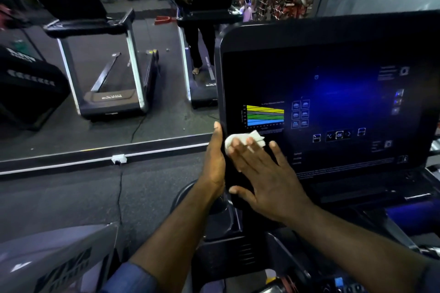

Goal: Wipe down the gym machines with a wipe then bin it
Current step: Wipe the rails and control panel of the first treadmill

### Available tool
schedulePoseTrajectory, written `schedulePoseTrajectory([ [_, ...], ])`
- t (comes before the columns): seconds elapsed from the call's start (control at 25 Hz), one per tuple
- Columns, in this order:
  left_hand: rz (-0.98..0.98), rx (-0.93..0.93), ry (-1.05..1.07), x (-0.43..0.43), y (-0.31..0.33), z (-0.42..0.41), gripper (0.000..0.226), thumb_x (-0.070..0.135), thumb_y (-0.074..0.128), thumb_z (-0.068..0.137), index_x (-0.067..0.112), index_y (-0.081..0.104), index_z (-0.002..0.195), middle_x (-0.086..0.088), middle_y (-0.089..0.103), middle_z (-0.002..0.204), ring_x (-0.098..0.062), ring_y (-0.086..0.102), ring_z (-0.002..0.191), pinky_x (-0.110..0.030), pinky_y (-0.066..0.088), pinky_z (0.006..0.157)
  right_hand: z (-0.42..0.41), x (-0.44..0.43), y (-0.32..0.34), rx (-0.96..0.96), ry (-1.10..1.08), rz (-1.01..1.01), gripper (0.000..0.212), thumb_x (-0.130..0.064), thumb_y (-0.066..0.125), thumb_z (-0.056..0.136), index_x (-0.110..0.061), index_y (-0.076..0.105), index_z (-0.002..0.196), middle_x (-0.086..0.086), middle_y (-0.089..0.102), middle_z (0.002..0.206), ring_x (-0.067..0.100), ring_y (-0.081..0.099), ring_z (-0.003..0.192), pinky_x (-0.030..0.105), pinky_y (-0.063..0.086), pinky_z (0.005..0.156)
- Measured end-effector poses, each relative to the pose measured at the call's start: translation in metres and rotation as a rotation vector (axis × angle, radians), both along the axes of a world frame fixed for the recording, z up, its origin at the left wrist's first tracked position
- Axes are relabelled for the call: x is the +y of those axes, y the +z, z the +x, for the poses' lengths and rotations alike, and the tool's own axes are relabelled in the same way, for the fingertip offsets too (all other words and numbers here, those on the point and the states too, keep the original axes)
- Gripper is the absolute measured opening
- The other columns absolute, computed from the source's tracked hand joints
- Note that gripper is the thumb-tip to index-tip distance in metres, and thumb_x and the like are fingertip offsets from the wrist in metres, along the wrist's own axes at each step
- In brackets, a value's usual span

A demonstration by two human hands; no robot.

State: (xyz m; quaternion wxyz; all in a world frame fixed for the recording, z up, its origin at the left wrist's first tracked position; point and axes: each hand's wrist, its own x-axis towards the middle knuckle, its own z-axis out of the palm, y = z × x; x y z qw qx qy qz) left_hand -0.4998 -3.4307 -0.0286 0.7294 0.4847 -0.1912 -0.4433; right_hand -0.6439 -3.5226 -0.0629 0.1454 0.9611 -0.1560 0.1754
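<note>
Wipe pinned flat under the right hand, low on the console screen

Both hands are up at the console (333, 35). The right hand (266, 178) lies flat on the lower left corner of the dark screen (357, 107), fingers (250, 143) straight and spread, thumb out to its left. Under the fingertips we see the white wipe (239, 139), crumpled and pressed against the glass, with part of it sticking out beyond them. We make out no pinch, only the flat press.

The left hand (215, 157) stands edge-on just left of the right hand, fingers straight and together, laid along the console's left side edge. We cannot tell whether its thumb hooks round the back. The 2 hands sit near each other, with the console's edge between them.

Just above the wipe a striped chart (265, 115) in yellow, green and blue glows on the screen. Right of the right hand's fingertips an OK button (339, 135) sits between 2 arrows.

Left of the left hand we note a wall mirror (71, 131), which reflects a treadmill (112, 97) and, on another, a standing person (197, 38). Below the mirror's frame, left of the left forearm, a white socket (118, 159) has a black cable (120, 192) dropping across the floor (154, 185). A blue sleeve (133, 278) covers the left arm well below the hand
</note>
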Motion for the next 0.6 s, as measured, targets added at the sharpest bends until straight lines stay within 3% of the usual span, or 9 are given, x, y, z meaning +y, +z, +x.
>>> schedulePoseTrajectory([
  [0.08,0.004,-0.010,-0.051,-0.002,0.013,0.002,0.087,0.070,0.026,0.104,0.002,0.079,0.113,-0.024,0.074,0.120,-0.031,0.071,0.117,-0.040,0.053,0.106,0.007,-0.004,0.010,0.015,0.060,-0.086,0.077,-0.071,0.028,0.104,-0.031,0.008,0.166,-0.011,0.004,0.174,0.013,0.007,0.160,0.051,0.006,0.128],
  [0.2,-0.054,-0.091,-0.025,-0.005,0.023,0.010,0.079,0.060,0.020,0.109,0.002,0.069,0.130,-0.020,0.073,0.124,-0.027,0.069,0.121,-0.037,0.054,0.105,0.015,-0.016,0.036,-0.068,0.006,-0.047,0.078,-0.069,0.028,0.104,-0.027,0.007,0.167,-0.007,0.003,0.174,0.016,0.005,0.160,0.053,0.003,0.128],
  [0.32,-0.058,-0.147,-0.008,-0.007,0.035,0.017,0.078,0.064,0.020,0.108,0.007,0.066,0.135,-0.016,0.073,0.128,-0.025,0.068,0.124,-0.036,0.055,0.105,0.029,-0.020,0.057,-0.031,0.043,-0.104,0.078,-0.071,0.027,0.104,-0.029,0.006,0.166,-0.009,0.002,0.174,0.014,0.005,0.160,0.054,0.004,0.128],
  [0.48,-0.058,-0.307,0.031,-0.016,0.057,0.038,0.078,0.074,0.021,0.103,0.022,0.067,0.139,-0.005,0.070,0.136,-0.021,0.062,0.133,-0.051,0.039,0.119,0.042,-0.023,0.080,-0.112,-0.051,-0.053,0.082,-0.073,0.020,0.102,-0.026,-0.003,0.166,-0.006,-0.009,0.174,0.016,-0.005,0.160,0.052,-0.005,0.128],
  [0.6,-0.060,-0.415,0.038,-0.025,0.083,0.053,0.083,0.078,0.020,0.100,0.022,0.067,0.139,-0.005,0.071,0.134,-0.023,0.064,0.130,-0.054,0.042,0.117,0.056,-0.026,0.100,-0.130,-0.036,-0.088,0.082,-0.075,0.018,0.102,-0.028,-0.002,0.166,-0.008,-0.006,0.174,0.014,-0.003,0.160,0.053,-0.005,0.127],
])
